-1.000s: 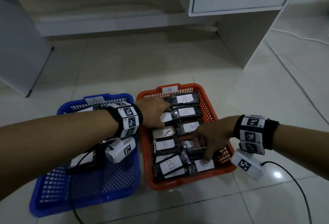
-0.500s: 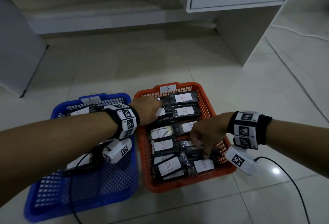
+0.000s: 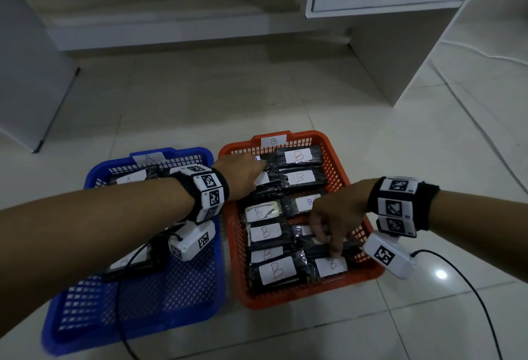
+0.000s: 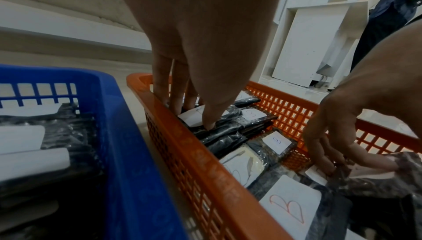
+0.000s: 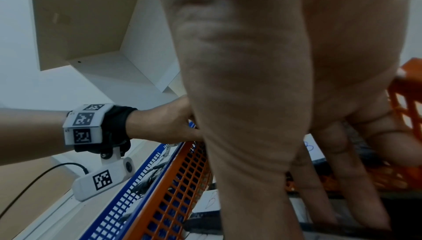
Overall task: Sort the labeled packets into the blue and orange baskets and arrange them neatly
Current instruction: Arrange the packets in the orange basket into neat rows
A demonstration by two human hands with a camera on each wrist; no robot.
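1. Orange basket (image 3: 368, 271) served as the landmark; at its near end the right hand (image 3: 337, 216) pinched a black packet (image 3: 345, 246), likely to straighten it.
2. At its far left corner the left hand (image 3: 243, 174) pressed straight fingers (image 4: 209, 117) on a B-labeled packet (image 4: 191, 117), seemingly seating it flat.
3. Left of it, the blue basket (image 3: 160, 311) held A packets.
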